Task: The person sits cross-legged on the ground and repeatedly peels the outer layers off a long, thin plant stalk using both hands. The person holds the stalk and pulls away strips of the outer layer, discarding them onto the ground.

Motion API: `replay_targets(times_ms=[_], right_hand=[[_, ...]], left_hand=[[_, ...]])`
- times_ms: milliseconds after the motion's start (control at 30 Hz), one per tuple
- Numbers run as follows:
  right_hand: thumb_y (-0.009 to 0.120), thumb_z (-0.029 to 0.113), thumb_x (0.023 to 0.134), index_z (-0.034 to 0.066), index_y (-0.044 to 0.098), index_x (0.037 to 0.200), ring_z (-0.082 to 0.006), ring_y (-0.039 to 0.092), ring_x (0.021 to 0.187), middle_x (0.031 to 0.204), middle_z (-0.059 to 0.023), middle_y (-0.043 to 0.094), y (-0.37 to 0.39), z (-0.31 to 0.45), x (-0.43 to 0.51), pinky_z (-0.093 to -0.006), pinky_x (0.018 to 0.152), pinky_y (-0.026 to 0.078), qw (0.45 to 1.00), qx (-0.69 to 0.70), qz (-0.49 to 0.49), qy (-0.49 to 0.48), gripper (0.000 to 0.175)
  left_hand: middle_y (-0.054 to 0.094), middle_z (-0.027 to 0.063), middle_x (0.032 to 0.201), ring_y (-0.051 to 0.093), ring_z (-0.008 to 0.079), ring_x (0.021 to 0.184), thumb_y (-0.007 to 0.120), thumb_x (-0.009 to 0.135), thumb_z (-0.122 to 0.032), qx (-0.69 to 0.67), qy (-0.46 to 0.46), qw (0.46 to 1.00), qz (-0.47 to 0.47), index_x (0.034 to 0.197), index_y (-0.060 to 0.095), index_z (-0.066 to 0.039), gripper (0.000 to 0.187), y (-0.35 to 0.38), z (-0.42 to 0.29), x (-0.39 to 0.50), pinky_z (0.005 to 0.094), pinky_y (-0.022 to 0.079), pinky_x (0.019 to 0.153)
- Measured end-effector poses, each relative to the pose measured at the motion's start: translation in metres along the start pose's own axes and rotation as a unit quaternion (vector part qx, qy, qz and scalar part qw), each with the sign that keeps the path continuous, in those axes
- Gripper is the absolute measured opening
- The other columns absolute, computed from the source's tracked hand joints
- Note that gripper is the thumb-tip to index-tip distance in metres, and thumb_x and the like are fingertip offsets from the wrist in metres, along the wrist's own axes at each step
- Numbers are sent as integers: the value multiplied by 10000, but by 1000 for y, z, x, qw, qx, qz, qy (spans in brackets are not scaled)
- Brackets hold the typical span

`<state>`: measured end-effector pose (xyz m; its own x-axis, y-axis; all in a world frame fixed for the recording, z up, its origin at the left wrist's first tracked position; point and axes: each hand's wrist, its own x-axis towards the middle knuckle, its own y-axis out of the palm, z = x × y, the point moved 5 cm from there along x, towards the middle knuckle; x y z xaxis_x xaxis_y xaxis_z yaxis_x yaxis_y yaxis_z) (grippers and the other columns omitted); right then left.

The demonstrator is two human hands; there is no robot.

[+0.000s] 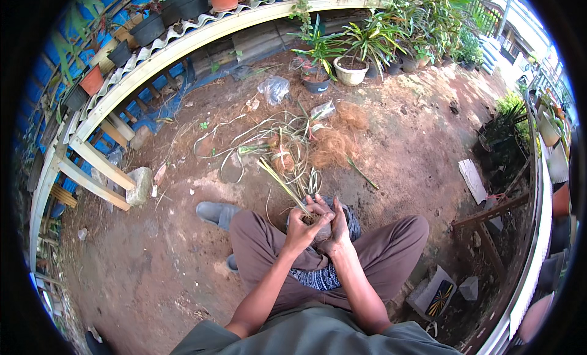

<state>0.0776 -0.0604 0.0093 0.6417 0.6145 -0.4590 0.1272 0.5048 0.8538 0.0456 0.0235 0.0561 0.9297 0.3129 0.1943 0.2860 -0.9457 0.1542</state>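
Between my two hands, above my lap, is a dark, rounded soil root ball [323, 233]. My left hand [301, 230] grips it from the left, with its thumb on top near the stem base. My right hand [338, 226] cups the other side, fingers raised. From the ball, a pale green leafy stem [284, 186] leans up to the left. Just ahead lies a tied ball of brown fibre [283, 161] among long, dry leaf strips [247, 137]. Loose coconut fibre [332, 146] is heaped to its right. Behind my hands, a dark plastic bag [352, 224] is partly hidden.
Grey slippers [218, 214] lie left of my knee. A wooden shelf frame [98, 174] rests by a concrete block [139, 186] on the left. Potted plants [351, 70] line the far side. A metal rack [493, 213] stands at right, near a broken white slab [472, 180].
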Motion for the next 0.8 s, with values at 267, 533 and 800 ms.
replay_targets(times_ms=[267,533,800], right_hand=[[411,449,1040,56,535,1177,-171,593,1076,1152,-78,631,-1,-1,-5,-321,947,479,960,-99,-54,-256,435],[452,572,975,128,551,1245,-252,598,1152,1237,-85,643,-2,1,8,-457,982,494,991,111,66,46,529],[381,505,1026,129,564,1186,-205,611,1040,1200,-48,643,-21,-5,15,-369,973,470,984,-28,-79,-157,447]], left_hand=[[670,7,757,611,78,663,708,886,-84,-91,-81,988,-97,808,696,-1,115,7,22,1,229,483,604],[711,88,924,639,147,944,739,863,-229,-173,-47,983,45,888,711,-6,226,-9,32,0,357,468,909],[661,51,721,608,114,695,626,950,-164,-51,-69,992,-93,790,664,6,237,-2,28,1,261,474,692]])
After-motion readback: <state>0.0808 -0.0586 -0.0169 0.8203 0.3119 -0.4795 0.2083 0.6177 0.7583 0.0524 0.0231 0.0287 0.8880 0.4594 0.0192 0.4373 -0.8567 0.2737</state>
